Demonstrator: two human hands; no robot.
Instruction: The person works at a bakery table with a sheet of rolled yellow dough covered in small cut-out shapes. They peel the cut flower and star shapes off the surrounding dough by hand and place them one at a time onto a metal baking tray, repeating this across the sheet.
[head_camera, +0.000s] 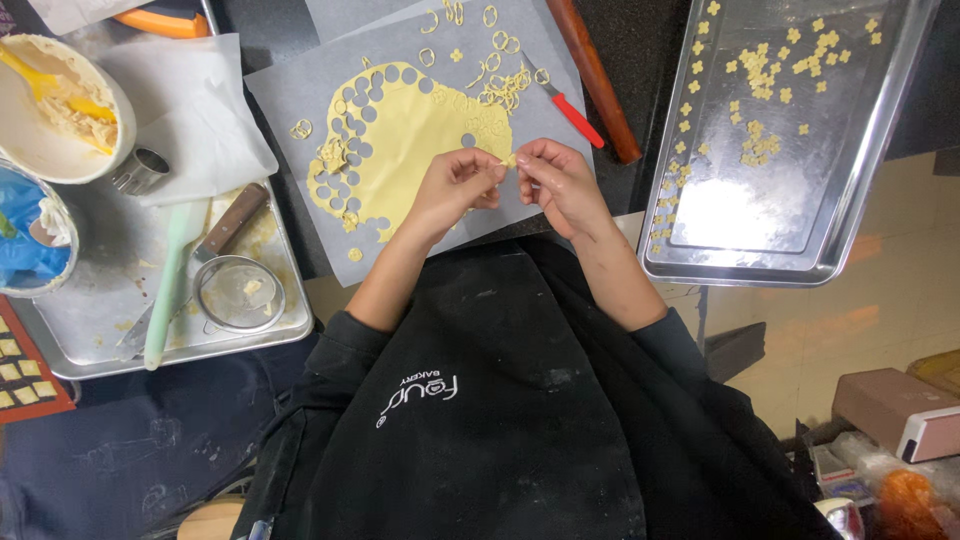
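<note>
parchment (300, 90), hands (510, 175), dough bit (508, 160)

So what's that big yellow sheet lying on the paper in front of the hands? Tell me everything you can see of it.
The yellow sheet looks like thin rolled dough, pale yellow and matte, lying flat on grey baking paper. Its outline is irregular. Many small round holes are punched along its left and upper edges, showing the paper through them. Tiny cut scraps and rings lie on and around it. The left hand and right hand sit over its lower right edge, pinching a small dough piece between them.
</note>
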